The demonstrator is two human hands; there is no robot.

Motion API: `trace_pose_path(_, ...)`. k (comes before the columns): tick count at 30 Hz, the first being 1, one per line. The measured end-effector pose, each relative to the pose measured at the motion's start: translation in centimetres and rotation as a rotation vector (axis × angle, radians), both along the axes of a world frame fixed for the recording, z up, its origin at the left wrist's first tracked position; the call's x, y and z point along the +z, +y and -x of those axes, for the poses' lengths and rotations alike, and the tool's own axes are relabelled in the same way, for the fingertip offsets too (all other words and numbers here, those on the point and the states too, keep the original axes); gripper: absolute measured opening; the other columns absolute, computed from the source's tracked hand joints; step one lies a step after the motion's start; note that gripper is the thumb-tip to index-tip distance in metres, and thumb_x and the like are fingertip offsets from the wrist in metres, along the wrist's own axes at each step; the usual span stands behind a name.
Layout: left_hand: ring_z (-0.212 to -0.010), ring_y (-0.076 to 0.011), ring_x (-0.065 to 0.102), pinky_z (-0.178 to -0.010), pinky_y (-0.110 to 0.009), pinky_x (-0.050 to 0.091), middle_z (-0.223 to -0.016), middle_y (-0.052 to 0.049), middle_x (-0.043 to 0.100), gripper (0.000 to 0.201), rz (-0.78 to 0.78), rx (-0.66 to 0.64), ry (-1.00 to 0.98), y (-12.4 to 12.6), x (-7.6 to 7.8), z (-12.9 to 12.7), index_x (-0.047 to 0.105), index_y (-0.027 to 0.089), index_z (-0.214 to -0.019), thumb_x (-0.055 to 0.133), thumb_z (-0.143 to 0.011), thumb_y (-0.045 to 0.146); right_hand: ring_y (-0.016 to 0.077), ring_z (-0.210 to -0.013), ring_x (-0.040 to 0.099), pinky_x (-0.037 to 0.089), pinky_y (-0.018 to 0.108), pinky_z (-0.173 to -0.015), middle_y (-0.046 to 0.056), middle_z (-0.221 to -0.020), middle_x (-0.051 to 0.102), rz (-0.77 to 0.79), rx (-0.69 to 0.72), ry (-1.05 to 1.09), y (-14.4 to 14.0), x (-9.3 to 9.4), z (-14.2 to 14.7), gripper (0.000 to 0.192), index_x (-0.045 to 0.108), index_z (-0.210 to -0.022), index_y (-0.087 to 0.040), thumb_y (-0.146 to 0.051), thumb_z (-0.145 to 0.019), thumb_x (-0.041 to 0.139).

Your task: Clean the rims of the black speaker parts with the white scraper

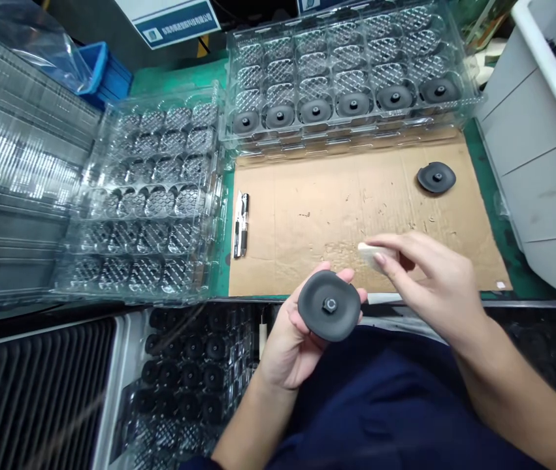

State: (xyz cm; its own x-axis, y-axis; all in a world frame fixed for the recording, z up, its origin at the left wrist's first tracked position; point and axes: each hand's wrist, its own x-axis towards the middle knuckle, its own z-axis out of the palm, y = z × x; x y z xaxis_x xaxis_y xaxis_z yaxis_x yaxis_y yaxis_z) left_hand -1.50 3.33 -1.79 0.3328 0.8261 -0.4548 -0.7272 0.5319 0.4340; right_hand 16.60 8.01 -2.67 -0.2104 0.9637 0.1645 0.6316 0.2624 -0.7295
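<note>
My left hand holds a black dish-shaped plastic part by its edge, with the small raised hub in its middle facing up. To the right, apart from that part, my right hand pinches a small off-white pad between thumb and fingers; its exact kind is unclear. Both hands are over the front edge of a brown cardboard sheet. A second black dish-shaped part lies on the cardboard at the back right.
Behind the cardboard stands a clear plastic tray with several black parts in its front row. Another clear tray sits at the left. A knife and a pen lie on the cardboard's left edge. A grey bin borders the right side.
</note>
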Motion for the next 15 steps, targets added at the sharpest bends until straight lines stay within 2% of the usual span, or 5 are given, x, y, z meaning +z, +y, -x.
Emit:
trace_pose_path(3,-0.098,-0.0227,0.063,-0.081,-0.027,0.052,-0.116,-0.006,0.064,0.058,0.017,-0.006,0.091,-0.2,-0.3,0.1,0.059,0.022,-0.117,0.074,-0.066,0.046,0.0142,-0.081,0.058,0.042,0.029,-0.073,0.003,-0.096,0.068,-0.243,0.265,0.132,0.5,3.5,1.9,0.023,0.062,-0.108,-0.021,-0.016,-0.089,0.049)
trace_pose_path(5,-0.100,-0.0203,0.062,-0.082,-0.024,0.052,-0.111,-0.005,0.065,0.053,0.024,0.011,0.112,-0.4,-0.7,0.3,0.061,0.021,-0.115,0.075,-0.067,0.040,0.0145,-0.076,0.055,0.038,0.030,-0.069,0.003,-0.090,0.068,-0.228,0.422,0.070,0.6,4.2,2.8,0.023,0.064,-0.104,-0.020,-0.016,-0.090,0.046)
trace_pose_path(8,-0.102,-0.0166,0.060,-0.084,-0.021,0.050,-0.105,-0.002,0.065,0.046,0.047,0.077,0.111,-0.5,-1.1,0.6,0.064,0.022,-0.111,0.075,-0.068,0.037,0.0154,-0.069,0.050,0.031,0.032,-0.064,0.002,-0.078,0.065,-0.135,0.377,-0.152,0.7,4.0,3.6,0.024,0.066,-0.100,-0.019,-0.014,-0.090,0.044)
trace_pose_path(12,-0.089,-0.0138,0.062,-0.075,-0.017,0.052,-0.091,0.001,0.066,0.036,0.054,0.102,0.095,-0.4,-1.0,0.5,0.069,0.022,-0.096,0.075,-0.067,0.042,0.0132,-0.071,0.052,0.030,0.031,-0.065,0.002,-0.082,0.066,-0.253,0.492,0.061,1.2,3.8,3.6,0.027,0.066,-0.100,-0.019,-0.018,-0.092,0.040)
trace_pose_path(15,-0.089,-0.0158,0.061,-0.078,-0.022,0.052,-0.102,-0.003,0.066,0.047,0.070,0.086,0.126,-0.4,-1.1,0.3,0.067,0.019,-0.101,0.077,-0.062,0.044,0.0134,-0.073,0.052,0.030,0.031,-0.066,0.001,-0.084,0.067,-0.140,0.423,-0.024,1.5,4.0,3.4,0.024,0.066,-0.097,-0.020,-0.017,-0.090,0.043)
